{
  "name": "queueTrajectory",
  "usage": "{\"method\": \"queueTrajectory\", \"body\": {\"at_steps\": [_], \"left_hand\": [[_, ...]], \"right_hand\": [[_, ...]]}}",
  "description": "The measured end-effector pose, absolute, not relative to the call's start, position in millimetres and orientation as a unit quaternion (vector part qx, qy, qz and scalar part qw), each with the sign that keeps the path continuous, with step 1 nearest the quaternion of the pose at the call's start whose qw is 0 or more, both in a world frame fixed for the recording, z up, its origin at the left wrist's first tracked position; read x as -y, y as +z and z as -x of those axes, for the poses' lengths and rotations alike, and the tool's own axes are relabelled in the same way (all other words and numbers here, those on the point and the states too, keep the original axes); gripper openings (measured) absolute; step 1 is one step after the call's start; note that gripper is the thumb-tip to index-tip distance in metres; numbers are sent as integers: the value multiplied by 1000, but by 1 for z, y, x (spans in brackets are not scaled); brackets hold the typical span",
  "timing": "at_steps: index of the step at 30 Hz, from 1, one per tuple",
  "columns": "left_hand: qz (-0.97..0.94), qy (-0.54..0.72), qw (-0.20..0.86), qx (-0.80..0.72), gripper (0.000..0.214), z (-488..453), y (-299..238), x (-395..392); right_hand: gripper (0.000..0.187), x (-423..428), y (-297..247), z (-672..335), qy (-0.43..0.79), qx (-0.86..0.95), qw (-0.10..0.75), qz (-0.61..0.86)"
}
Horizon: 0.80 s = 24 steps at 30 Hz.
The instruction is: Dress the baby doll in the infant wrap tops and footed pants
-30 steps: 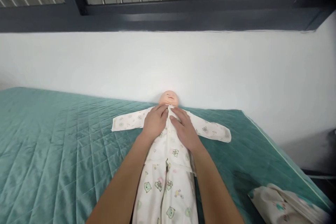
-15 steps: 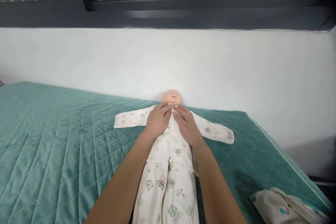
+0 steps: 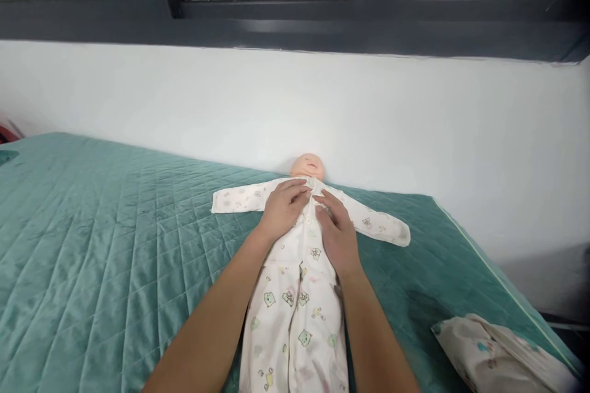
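Observation:
A doll [image 3: 308, 166] lies on its back in a white baby top [image 3: 318, 239] printed with small animals, both sleeves spread out sideways. Matching white trousers [image 3: 318, 331] cover its legs. My left hand [image 3: 286, 206] rests on the chest just below the neck, fingers stretched toward the front seam. Across the seam, my right hand [image 3: 340, 230] touches the other side of the top, its fingers slightly bent and apart from the thumb. The fingertips of both hands nearly meet at the collar and partly hide the upper front.
Under the doll is a green quilted bed cover [image 3: 115, 245]. A white printed cloth bundle or package [image 3: 502, 350] lies at the lower right, near the bed's edge. Behind stands a white wall [image 3: 391, 116] below a dark window frame [image 3: 295, 27] with metal bars.
My hands stay at the upper chest; the right fingers have lifted and bent a little, its thumb moving away from them. The view has shifted slightly.

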<state>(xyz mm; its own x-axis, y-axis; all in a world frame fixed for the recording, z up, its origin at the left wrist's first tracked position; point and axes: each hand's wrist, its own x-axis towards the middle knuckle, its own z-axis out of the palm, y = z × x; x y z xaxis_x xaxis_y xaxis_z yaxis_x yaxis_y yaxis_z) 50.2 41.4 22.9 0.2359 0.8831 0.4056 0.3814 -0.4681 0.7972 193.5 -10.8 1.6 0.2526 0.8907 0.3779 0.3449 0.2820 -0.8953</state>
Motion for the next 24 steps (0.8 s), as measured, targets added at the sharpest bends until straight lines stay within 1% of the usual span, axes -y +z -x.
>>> {"method": "queueTrajectory", "body": {"at_steps": [5,8,12,17,21,24], "left_hand": [[-713,448,328,-428,15,-48,26,-43],[-707,454,323,-435,12,-49,27,-43],[-715,461,289,-438,10,-53,26,-44],[-747,474,219,-412,12,-56,24,-42],[-778,459,172,-393,15,-56,25,-38],[-788,446,163,-392,21,-55,27,-33]], "right_hand": [[27,7,4,-195,238,572,560,550],[25,5,7,-195,240,573,556,553],[23,4,11,-192,253,559,560,557],[20,5,13,-189,264,538,578,554],[21,1,9,-190,305,497,610,537],[19,1,3,-192,309,488,634,514]]}}
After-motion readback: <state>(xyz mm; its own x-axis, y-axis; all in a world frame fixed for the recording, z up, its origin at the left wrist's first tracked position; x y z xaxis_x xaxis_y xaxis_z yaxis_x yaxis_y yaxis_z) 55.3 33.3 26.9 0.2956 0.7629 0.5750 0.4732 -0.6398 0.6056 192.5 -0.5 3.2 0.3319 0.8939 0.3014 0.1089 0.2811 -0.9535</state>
